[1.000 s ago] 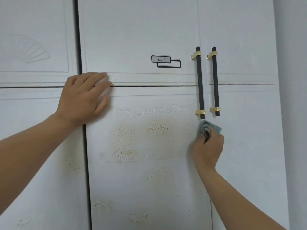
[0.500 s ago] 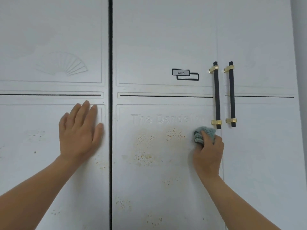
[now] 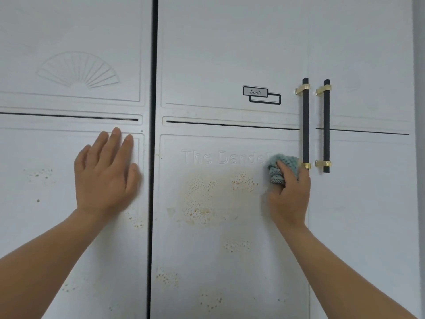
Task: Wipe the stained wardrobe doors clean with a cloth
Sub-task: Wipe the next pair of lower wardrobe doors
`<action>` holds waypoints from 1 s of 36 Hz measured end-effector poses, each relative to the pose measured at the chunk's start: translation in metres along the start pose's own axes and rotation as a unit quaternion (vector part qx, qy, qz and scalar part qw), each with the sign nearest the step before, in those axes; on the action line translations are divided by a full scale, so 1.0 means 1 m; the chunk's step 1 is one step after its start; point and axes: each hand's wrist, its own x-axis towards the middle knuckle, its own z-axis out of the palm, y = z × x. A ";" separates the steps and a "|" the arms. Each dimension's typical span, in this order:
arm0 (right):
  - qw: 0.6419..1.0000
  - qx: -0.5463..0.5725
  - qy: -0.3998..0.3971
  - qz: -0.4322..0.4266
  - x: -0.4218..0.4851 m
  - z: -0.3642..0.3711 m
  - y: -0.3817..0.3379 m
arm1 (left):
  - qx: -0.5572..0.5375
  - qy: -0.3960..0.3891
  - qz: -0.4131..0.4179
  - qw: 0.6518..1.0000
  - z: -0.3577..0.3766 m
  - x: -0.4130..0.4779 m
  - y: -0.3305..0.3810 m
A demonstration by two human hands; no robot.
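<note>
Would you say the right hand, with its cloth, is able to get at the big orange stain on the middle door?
Probably yes: the right hand presses the cloth on that same door, just right of the stain, with nothing between them.

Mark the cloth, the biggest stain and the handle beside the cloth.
cloth [image 3: 273, 171], head view, bunched left edge.
biggest stain [image 3: 198, 199], head view, speckled middle.
handle [image 3: 305, 125], head view, middle of the bar.

White doors [image 3: 230, 54], orange-brown speckled stains [image 3: 202, 199]; teal knit cloth [image 3: 279, 166]; black handles [image 3: 305, 125], gold brackets.
</note>
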 end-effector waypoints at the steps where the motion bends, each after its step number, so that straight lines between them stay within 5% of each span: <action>1: 1.000 0.002 0.011 0.015 0.008 0.000 -0.002 | 0.000 0.002 0.001 1.000 0.000 0.000 0.000; 5: 0.996 -0.007 0.039 0.077 0.025 0.005 -0.002 | -0.004 0.005 0.002 1.000 0.000 -0.001 -0.001; 10: 0.988 -0.052 -0.024 -0.143 -0.008 0.005 0.021 | 0.006 0.016 0.007 1.000 0.001 -0.001 -0.001; 16: 0.923 -0.117 -0.146 -0.337 -0.020 -0.016 0.035 | 0.007 0.016 0.006 1.000 0.000 -0.001 0.000; 18: 0.928 -0.112 -0.143 -0.327 -0.016 -0.018 0.036 | 0.005 0.017 0.005 1.000 0.000 -0.001 0.000; 22: 0.981 -0.065 -0.053 -0.174 -0.020 -0.011 0.029 | 0.003 0.019 0.002 1.000 0.000 0.000 0.002; 26: 0.951 -0.065 -0.132 -0.274 -0.044 -0.009 0.031 | -0.004 0.009 -0.003 1.000 -0.003 0.000 0.003; 30: 0.973 -0.040 -0.089 -0.210 -0.040 -0.010 0.033 | 0.001 0.026 0.005 1.000 0.000 -0.001 0.002; 34: 0.927 -0.073 -0.152 -0.336 -0.032 -0.011 0.036 | 0.006 0.033 0.012 0.999 0.003 -0.001 0.000; 36: 0.939 -0.049 -0.156 -0.303 -0.022 -0.012 0.037 | 0.006 0.037 0.012 0.999 0.004 -0.001 -0.001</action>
